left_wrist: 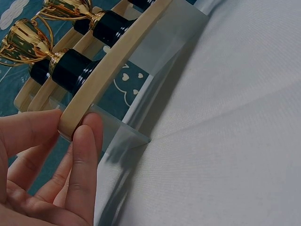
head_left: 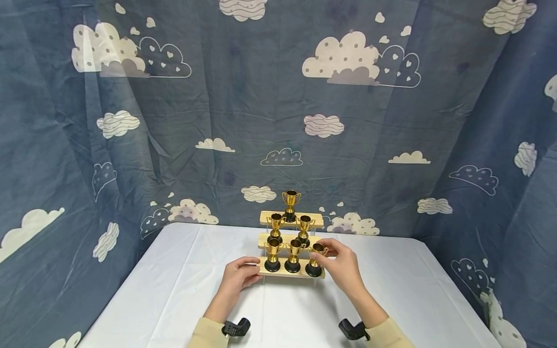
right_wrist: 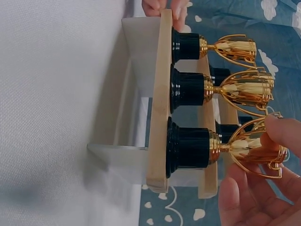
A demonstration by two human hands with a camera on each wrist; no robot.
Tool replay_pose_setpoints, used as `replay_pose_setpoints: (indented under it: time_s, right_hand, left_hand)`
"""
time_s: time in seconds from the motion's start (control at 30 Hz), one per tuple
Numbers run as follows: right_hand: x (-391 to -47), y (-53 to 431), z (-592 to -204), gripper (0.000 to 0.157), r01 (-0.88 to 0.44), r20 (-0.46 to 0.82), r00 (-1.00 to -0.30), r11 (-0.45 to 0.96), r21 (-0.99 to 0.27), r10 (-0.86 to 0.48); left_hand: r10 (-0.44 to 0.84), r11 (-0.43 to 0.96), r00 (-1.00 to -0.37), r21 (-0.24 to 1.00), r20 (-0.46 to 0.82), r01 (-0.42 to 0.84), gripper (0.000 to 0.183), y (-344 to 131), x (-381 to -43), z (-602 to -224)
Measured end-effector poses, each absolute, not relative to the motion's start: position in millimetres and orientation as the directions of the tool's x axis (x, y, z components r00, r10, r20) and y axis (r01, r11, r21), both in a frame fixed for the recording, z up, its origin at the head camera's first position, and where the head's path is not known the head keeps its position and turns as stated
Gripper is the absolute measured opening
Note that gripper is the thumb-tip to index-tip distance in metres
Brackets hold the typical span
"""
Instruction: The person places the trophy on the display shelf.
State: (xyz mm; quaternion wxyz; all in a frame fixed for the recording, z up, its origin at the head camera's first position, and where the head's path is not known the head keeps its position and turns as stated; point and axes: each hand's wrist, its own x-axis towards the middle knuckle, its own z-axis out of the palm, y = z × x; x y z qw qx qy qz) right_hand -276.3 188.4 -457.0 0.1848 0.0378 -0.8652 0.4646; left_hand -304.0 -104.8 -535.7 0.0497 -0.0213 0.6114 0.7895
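Note:
A three-step wooden display stand (head_left: pixel 287 274) on clear side panels holds small gold trophy cups with black bases. Three stand on the front step, two on the middle one, and one trophy (head_left: pixel 289 205) tops the back step. My left hand (head_left: pixel 237 278) pinches the left end of the front step; thumb and fingers (left_wrist: pixel 83 165) grip the board's edge in the left wrist view. At the other end, my right hand (head_left: pixel 345 268) pinches the rightmost front trophy (right_wrist: pixel 188 148) by its cup and handle. That trophy's base sits on the board, upright.
The stand rests on a white cloth-covered table (head_left: pixel 174 290). Behind it and at both sides hangs a dark blue curtain (head_left: pixel 261 106) with a cloud print. A black strap device (head_left: pixel 237 327) is worn on each wrist.

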Motion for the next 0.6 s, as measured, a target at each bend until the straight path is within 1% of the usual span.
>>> replay_pose_setpoints:
  time_s: [0.6]
  right_hand:
    - [-285.3,185.9,-460.1,0.034,-0.248,0.374,-0.92,0.561,-0.79,0.12]
  left_hand:
    - [0.064,-0.24,-0.995,0.966,-0.082,-0.096,0.033,-106.0,-301.3,-533.7]
